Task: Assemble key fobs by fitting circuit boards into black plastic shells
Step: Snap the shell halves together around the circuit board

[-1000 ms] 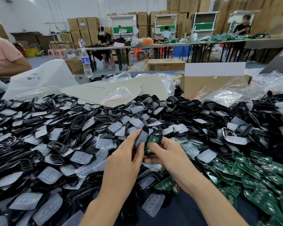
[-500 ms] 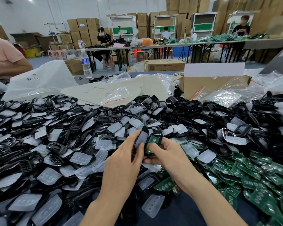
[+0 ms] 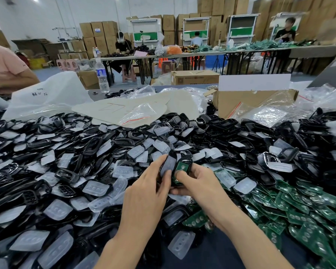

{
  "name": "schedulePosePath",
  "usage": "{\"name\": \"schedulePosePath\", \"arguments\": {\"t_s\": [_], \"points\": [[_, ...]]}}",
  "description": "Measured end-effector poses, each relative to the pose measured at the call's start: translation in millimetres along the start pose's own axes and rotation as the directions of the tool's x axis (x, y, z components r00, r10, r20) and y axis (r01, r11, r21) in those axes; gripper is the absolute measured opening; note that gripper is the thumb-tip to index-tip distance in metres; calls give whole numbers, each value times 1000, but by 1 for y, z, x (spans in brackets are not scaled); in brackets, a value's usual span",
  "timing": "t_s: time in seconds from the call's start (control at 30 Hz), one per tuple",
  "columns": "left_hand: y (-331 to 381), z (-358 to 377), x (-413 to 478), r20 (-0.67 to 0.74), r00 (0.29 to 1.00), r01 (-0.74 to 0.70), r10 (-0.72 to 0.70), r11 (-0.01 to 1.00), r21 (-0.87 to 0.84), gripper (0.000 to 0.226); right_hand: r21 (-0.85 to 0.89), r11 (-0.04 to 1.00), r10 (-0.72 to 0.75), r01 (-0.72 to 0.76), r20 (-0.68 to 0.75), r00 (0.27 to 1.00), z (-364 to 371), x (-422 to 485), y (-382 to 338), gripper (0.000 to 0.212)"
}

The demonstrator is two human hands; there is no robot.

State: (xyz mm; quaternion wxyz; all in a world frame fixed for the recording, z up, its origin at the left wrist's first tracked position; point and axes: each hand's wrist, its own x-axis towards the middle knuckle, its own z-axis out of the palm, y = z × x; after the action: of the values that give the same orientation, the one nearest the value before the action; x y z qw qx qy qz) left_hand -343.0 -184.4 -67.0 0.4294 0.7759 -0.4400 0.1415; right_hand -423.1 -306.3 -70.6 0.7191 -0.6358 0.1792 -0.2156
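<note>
A heap of black shells [image 3: 37, 193] and clear button pads [image 3: 94, 188] runs off the table's left edge. At centre, the left hand [image 3: 144, 193] curls its fingers round a padded shell half [image 3: 168, 165]. Beside it, the right hand [image 3: 199, 184] grips a black shell [image 3: 189, 161], thumb pressing the green circuit board [image 3: 182, 167] into it. Loose boards [image 3: 299, 208] spread rightward, and bare tabletop [image 3: 217, 253] shows only between the forearms.

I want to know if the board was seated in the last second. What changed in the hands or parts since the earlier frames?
Nothing visibly changed. The left hand still holds the pad-covered shell. The right hand still holds the second shell, its thumb on the green circuit board inside. The surrounding piles lie as before.
</note>
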Motion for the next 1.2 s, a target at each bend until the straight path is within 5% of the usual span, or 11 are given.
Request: {"name": "schedulePosePath", "arguments": {"t_s": [0.4,0.7,1.2], "points": [[-2,0,-1,24,1000,7,-7,1000,-4,43,-49,999,-7,9,33,999,-4,-2,0,14],[-8,1,-1,12,1000,12,-12,1000,11,43,46,999,-6,0,134,991,-6,-5,-5,31],[-15,3,-5,202,976,-80,83,997,-21,45,163,986,39,-36,-13,999,-3,2,3,48]]}}
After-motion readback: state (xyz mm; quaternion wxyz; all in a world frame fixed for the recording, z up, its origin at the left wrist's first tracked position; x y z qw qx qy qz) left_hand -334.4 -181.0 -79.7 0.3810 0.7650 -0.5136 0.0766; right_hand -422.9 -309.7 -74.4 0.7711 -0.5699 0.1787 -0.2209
